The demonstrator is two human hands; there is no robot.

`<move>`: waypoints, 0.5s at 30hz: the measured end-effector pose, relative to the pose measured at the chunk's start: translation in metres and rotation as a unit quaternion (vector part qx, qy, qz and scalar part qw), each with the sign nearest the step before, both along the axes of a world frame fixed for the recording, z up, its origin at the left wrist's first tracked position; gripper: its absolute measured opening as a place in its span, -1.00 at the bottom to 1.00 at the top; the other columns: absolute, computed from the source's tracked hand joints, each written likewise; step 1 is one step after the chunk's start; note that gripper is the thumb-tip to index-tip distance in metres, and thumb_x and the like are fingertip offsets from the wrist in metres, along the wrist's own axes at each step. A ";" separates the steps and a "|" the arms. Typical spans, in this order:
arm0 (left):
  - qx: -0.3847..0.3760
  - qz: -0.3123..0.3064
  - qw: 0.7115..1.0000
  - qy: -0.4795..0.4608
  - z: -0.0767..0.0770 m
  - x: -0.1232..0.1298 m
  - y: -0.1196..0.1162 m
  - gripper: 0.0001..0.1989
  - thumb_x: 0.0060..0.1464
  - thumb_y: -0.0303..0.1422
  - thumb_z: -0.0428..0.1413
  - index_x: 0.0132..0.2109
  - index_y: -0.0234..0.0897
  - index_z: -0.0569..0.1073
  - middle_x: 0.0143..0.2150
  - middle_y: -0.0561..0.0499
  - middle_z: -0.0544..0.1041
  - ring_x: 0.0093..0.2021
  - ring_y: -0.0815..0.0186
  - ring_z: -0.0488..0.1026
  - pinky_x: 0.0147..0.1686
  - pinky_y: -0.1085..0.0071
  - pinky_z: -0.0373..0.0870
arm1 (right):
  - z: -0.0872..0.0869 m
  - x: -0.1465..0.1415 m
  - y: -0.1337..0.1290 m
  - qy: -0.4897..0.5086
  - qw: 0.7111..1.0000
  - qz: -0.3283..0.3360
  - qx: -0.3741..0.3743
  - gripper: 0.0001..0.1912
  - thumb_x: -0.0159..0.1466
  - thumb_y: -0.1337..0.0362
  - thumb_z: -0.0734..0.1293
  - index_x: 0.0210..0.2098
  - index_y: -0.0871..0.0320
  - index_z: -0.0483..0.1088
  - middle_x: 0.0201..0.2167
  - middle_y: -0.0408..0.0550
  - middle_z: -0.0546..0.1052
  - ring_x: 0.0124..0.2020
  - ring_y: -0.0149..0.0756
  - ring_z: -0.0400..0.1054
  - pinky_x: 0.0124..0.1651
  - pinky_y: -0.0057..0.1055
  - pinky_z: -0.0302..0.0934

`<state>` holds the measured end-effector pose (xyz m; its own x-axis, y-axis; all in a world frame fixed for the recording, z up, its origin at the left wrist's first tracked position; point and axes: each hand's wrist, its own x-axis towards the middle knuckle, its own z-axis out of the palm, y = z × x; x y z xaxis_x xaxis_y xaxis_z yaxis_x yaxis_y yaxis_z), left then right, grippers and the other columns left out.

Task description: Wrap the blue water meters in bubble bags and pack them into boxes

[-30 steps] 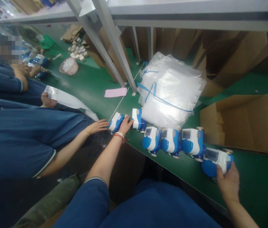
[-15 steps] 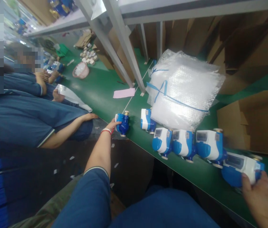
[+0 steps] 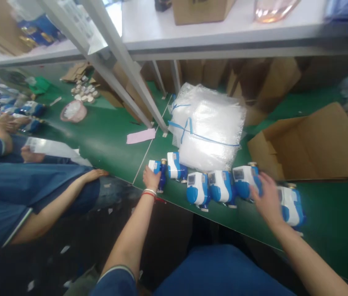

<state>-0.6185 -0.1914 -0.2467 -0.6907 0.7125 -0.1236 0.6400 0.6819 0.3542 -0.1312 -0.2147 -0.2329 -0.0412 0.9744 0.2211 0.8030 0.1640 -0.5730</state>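
Observation:
Blue-and-white meters with brass-coloured ends stand along the front of the green table. My left hand (image 3: 151,177) is wrapped round the leftmost meter (image 3: 162,176). Just right of it stands another meter (image 3: 174,166), close to a stack of bubble-wrap bags (image 3: 212,129) tied with blue ribbon. Two meters (image 3: 197,189) (image 3: 220,186) sit side by side in the middle. My right hand (image 3: 265,193) has its thumb and fingers around the right side of a further meter (image 3: 242,179). Behind my right wrist is the rightmost meter (image 3: 291,205).
An open cardboard box (image 3: 319,144) stands at the right. A pink cloth (image 3: 141,136) lies by the metal posts, with a pink bowl (image 3: 73,111) farther left. A shelf (image 3: 223,39) crosses above. Two people in blue sit at the left, one person's arm (image 3: 66,197) on the table edge.
My right hand has left the rightmost meter and moved left to the one beside it. My left hand still holds its meter, now closer to its neighbour. The view has swung right.

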 end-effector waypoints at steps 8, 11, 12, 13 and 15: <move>0.096 -0.099 0.990 0.001 0.041 0.022 -0.040 -0.30 0.06 -0.26 0.09 0.26 -0.53 0.09 0.24 -0.44 0.17 0.30 -0.05 0.06 0.25 0.08 0.04 | 0.038 -0.160 0.131 -0.075 0.962 0.187 -0.185 -0.85 0.23 0.33 0.25 -0.28 0.28 0.41 -0.12 0.19 0.43 -0.02 -0.14 0.29 0.09 -0.28 0.10; 0.192 -0.146 0.969 -0.053 0.069 0.066 -0.077 -0.46 0.12 -0.30 0.04 0.23 -0.34 0.19 0.25 -0.30 0.17 0.28 0.03 0.12 0.26 0.10 0.06 | 0.063 -0.146 0.138 -0.037 0.976 0.124 -0.177 -0.81 0.24 0.22 0.25 -0.29 0.24 0.39 -0.19 0.11 0.44 -0.13 -0.21 0.30 -0.04 -0.36 0.14; 0.211 -0.168 0.957 -0.109 0.078 0.087 -0.084 -0.51 0.13 -0.30 0.04 0.20 -0.27 0.24 0.23 -0.26 0.20 0.24 0.07 0.21 0.23 0.12 0.13 | 0.072 -0.138 0.137 -0.020 0.977 0.108 -0.180 -0.79 0.24 0.20 0.26 -0.30 0.24 0.38 -0.23 0.08 0.45 -0.17 -0.23 0.30 -0.09 -0.38 0.14; 0.219 -0.192 0.939 -0.182 0.086 0.111 -0.086 -0.58 0.14 -0.30 0.04 0.15 -0.23 0.31 0.20 -0.23 0.24 0.16 0.11 0.30 0.18 0.14 0.22 | 0.081 -0.131 0.135 0.000 0.977 0.102 -0.185 -0.79 0.23 0.19 0.27 -0.31 0.24 0.37 -0.27 0.05 0.46 -0.21 -0.26 0.30 -0.13 -0.40 0.14; 0.212 -0.222 0.888 -0.344 0.102 0.158 -0.075 -0.66 0.12 -0.28 0.09 0.05 -0.22 0.39 0.14 -0.19 0.31 0.01 0.17 0.43 0.07 0.19 0.35 | 0.096 -0.121 0.128 0.046 0.972 0.118 -0.196 -0.79 0.20 0.18 0.30 -0.34 0.23 0.38 -0.35 -0.03 0.46 -0.30 -0.33 0.29 -0.22 -0.45 0.14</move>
